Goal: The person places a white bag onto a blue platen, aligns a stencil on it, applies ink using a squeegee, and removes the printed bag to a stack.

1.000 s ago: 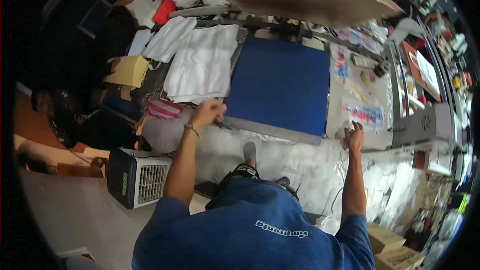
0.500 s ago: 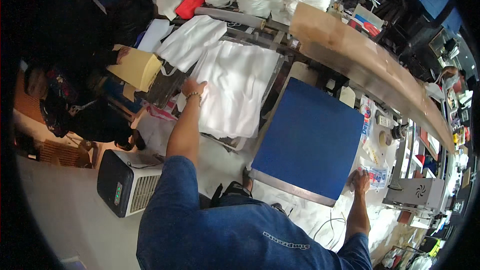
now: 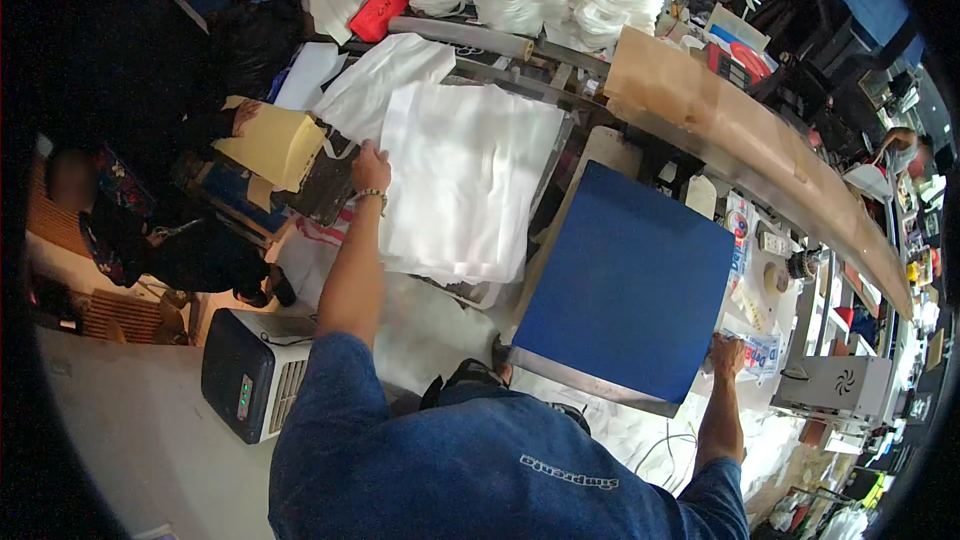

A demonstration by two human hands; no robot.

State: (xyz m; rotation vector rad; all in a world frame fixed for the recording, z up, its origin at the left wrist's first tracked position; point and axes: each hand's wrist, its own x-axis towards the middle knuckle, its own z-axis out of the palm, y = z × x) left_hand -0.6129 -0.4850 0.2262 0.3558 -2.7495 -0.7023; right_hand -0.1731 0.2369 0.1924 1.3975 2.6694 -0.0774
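Note:
A stack of thin white fabric sheets (image 3: 460, 185) lies on a dark board left of centre. My left hand (image 3: 371, 170) is closed on the upper left edge of the top sheet. To the right of the stack is a large flat blue panel (image 3: 625, 285) with a pale metal front edge. My right hand (image 3: 727, 353) is closed beside the panel's lower right edge, near a white plastic wrapper (image 3: 760, 352) with red and blue print. What its fingers grip is hidden.
Another white fabric piece (image 3: 390, 80) lies behind the stack. A long brown paper-covered bar (image 3: 740, 120) runs across the back right. At left, a person in dark clothing has a hand (image 3: 245, 118) on a yellow stack (image 3: 275, 145). A black-and-white appliance (image 3: 240, 375) stands on the floor.
My left hand has moved slightly left and up, its fingers now closed on the sheet's edge. The top sheet lies flatter. My right hand stays by the blue panel.

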